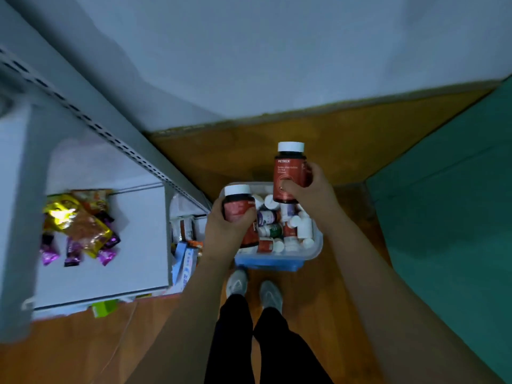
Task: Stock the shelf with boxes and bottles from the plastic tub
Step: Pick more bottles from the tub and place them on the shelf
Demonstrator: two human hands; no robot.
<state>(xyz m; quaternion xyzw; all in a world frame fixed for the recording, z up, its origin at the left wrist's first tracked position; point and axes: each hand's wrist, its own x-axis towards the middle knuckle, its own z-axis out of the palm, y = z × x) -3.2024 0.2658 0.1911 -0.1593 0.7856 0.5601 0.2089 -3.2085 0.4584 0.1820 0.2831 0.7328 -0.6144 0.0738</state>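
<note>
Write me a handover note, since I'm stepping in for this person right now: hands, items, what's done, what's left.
Left hand: grip on a dark red-labelled, white-capped bottle over the tub.
Right hand: grip on a matching taller-looking red bottle, lifted higher.
Clear plastic tub with blue base: on the wooden floor, many small bottles inside.
White metal shelf: to the left, holding shiny snack packets.
Done: two bottles picked up.
Left: shelve both, then empty the tub.

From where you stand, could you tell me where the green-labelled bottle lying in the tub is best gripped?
Grip the green-labelled bottle around its label band, coming from above. It lies on its side among other bottles in the tub, so only its upper flank is free; its white cap end, pointing left, looks crowded. Both hands hold red bottles now, so one must be freed first.
</note>
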